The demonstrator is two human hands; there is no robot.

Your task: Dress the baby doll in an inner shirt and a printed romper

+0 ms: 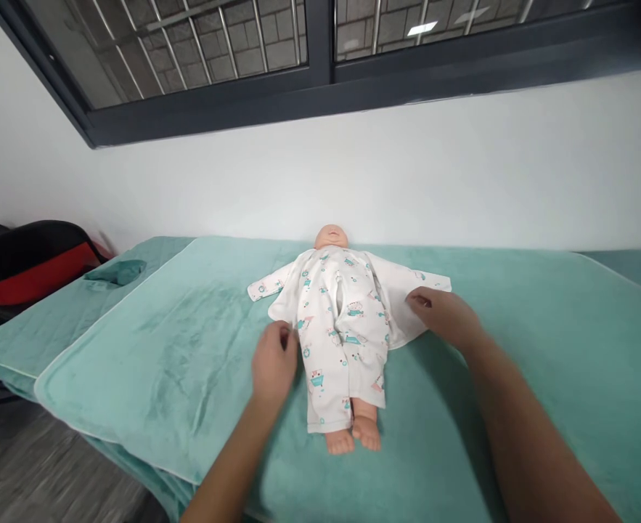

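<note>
A baby doll (331,236) lies on its back, dressed in white printed trousers (325,363) whose upper part covers its front. Under and around them, a white long-sleeved baby shirt (401,319) is spread open, its sleeves stretched to both sides. My right hand (445,314) is closed, fingertips pinched at the shirt's wide right flap, just below the sleeve. Beside the trousers' left edge, my left hand (274,359) has its fingers curled together at the lower corner of the shirt's left flap. The doll's bare feet (353,436) stick out of the trouser legs.
A teal plush cover (189,363) lies over the bed, with a face hole (116,272) at its left end. A black and red chair (37,272) stands at the left. Behind the bed rise a white wall (216,189) and a dark-framed window (320,80).
</note>
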